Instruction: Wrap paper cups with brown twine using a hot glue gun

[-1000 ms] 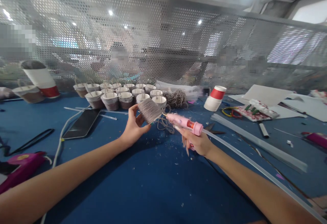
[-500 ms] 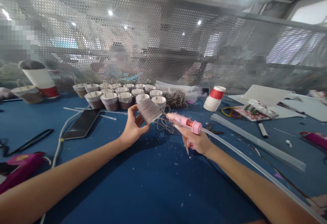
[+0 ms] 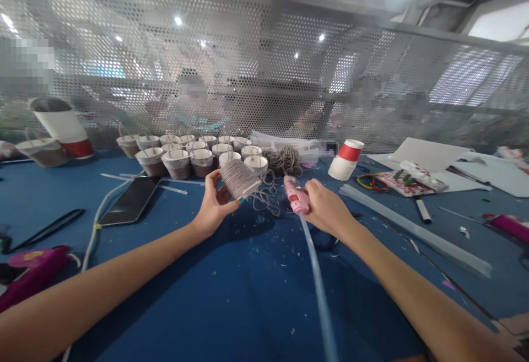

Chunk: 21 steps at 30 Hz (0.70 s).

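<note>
My left hand is closed around a paper cup wrapped in grey-brown twine, held tilted above the table with its rim facing right. Loose strands of twine trail beside it toward a tangled twine bundle. In my right hand is a pink hot glue gun, gripped with its nozzle pointing away from me, apart from the cup. A long clear glue stick runs out of its back toward me. My right fingers are partly hidden behind the gun.
Several twine-wrapped cups with handles stand at the back left. A phone and a white cable lie left. Stacked red-and-white cups stand back right, near a bundle of glue sticks. A perforated metal screen borders the table.
My right hand has drawn the glue gun away from the cup to the right and turned it, so its nozzle now points forward. The cup in my left hand has barely moved.
</note>
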{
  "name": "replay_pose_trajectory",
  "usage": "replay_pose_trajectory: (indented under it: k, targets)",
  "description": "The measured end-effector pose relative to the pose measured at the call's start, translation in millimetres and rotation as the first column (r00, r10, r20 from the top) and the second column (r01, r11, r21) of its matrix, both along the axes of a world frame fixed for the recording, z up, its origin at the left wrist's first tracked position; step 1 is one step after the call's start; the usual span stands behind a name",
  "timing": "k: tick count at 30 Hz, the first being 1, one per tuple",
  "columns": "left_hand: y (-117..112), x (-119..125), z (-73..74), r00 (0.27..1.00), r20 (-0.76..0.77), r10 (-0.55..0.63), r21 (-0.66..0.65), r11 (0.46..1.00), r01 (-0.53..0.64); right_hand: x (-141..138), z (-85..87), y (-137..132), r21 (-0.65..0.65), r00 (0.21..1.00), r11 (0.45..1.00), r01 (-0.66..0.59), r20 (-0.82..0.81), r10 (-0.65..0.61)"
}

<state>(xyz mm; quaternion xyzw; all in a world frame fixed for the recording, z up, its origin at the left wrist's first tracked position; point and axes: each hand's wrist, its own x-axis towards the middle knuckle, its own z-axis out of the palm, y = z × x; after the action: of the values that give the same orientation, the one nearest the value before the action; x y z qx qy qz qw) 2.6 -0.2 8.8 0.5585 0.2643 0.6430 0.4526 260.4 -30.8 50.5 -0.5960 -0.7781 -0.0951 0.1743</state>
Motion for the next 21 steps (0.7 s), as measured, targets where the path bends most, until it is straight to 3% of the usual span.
replay_pose_trajectory:
  k: [2,5,7,9,12,15,18,21]
  targets:
    - [0.2,-0.6,-0.3,1.000,0.013,-0.012,-0.001,1.000,0.012,3.6,0.2,1.9,-0.059,0.986,0.992,0.108,0.133,-0.100]
    - [0.6,-1.4,-1.2,1.000,0.011,-0.028,-0.014,1.000,0.028,6.6,-1.3,0.9,-0.128,0.975,0.978,0.164,0.170,-0.141]
    - [0.6,-1.8,-1.6,0.999,0.010,-0.038,-0.021,0.999,0.038,6.3,-0.5,-2.6,-0.106,0.985,0.989,0.104,0.146,-0.088]
    - [0.4,-1.8,-1.5,0.999,0.019,-0.045,-0.022,0.999,0.045,3.4,3.0,-8.4,0.024,0.991,1.000,-0.021,0.132,0.017]
    - [-0.2,-1.5,-0.9,0.999,0.012,-0.046,-0.019,0.999,0.046,-6.7,10.6,-19.9,0.213,0.967,0.944,-0.251,0.017,0.254]
    - [-0.7,-1.4,-0.5,0.998,-0.029,-0.052,-0.002,0.999,0.052,-20.6,12.3,-29.5,0.205,0.819,0.890,-0.407,-0.350,0.455]
    - [-1.2,-1.6,-1.1,0.995,-0.068,-0.067,0.017,0.997,0.069,-33.6,4.5,-33.6,0.051,0.628,0.878,-0.476,-0.679,0.381]
    - [-2.0,-1.8,-1.7,0.990,-0.117,-0.076,0.036,0.996,0.081,-43.8,-5.3,-33.9,-0.058,0.453,0.801,-0.596,-0.848,0.275]
